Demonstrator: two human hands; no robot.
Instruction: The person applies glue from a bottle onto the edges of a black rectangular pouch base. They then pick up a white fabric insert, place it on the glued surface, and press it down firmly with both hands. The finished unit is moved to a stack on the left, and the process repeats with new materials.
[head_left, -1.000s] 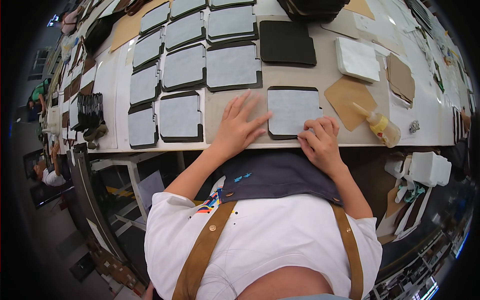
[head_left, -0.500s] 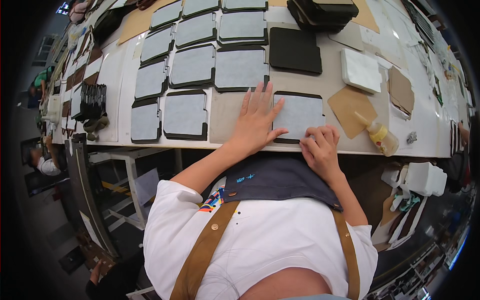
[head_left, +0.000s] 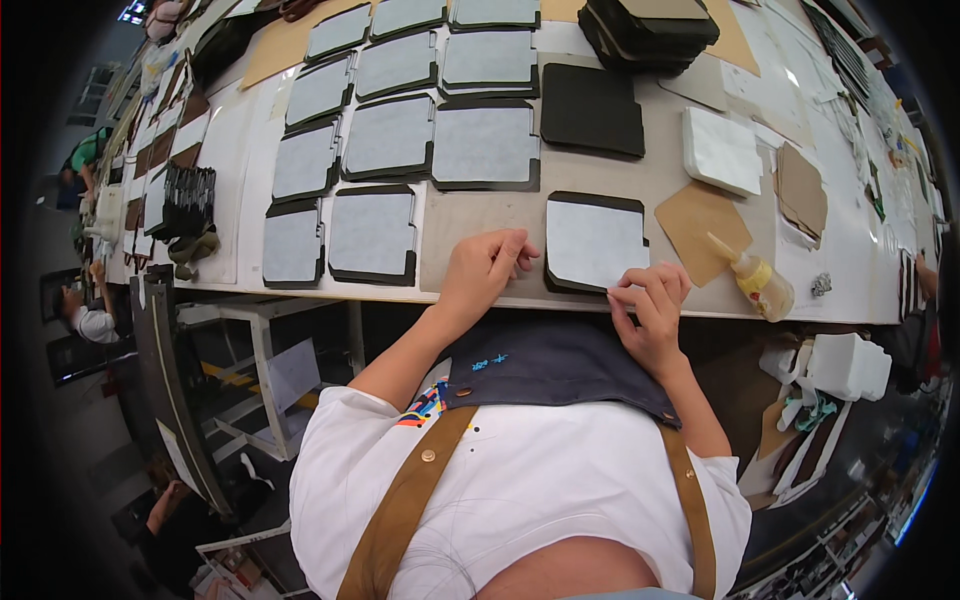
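A black panel faced with a pale grey sheet (head_left: pixel 596 240) lies near the table's front edge, directly before me. At its near right corner my right hand (head_left: pixel 652 302) is closed, thumb and fingertips pinching the edge. My left hand (head_left: pixel 487 268) hovers just left of the panel, its fingers curled in and apart from it; nothing shows in them. Left of that hand rests a matching grey-faced panel (head_left: pixel 372 234), one of several in rows. Beyond my panel sits a plain black panel stack (head_left: pixel 591 110).
A tan card (head_left: pixel 703 232) and a glue bottle with a yellow band (head_left: pixel 764 284) lie to the right. Behind them are a white pad stack (head_left: pixel 720 150) and brown boards (head_left: pixel 800 192). A tall dark stack (head_left: pixel 648 35) stands at the back. Other people are at the far left.
My left hand has lifted off the panel's left side, drawn back toward me and curled its fingers. My right hand stays at the near right corner, shifted slightly.
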